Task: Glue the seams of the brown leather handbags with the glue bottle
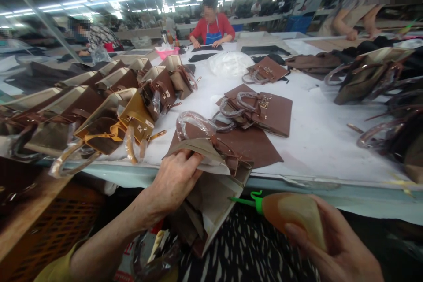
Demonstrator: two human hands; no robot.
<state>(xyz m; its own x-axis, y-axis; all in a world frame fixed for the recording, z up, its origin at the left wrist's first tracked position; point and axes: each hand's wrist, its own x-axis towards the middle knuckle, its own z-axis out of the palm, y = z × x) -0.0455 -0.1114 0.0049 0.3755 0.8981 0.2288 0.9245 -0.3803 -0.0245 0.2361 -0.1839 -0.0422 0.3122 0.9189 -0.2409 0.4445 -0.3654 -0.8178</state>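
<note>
My left hand (178, 180) is closed on the lining edge of a brown handbag (220, 202), which hangs tilted over the table edge above my lap. In my right hand (337, 238) is a glue bottle (291, 213) with amber contents and a green nozzle. The nozzle tip points left and lies at the bag's pale inner panel; whether it touches cannot be made out. Beyond the held bag, a plastic-wrapped handle (194, 123) and a flat brown panel (261, 147) rest on the table.
Brown bags and a mustard bag (139, 116) crowd the left side of the white table (317, 141). More brown bags (274, 112) lie mid-table, with dark bags (366, 72) at right. An orange basket (59, 229) stands below left. A co-worker in red (211, 26) sits opposite.
</note>
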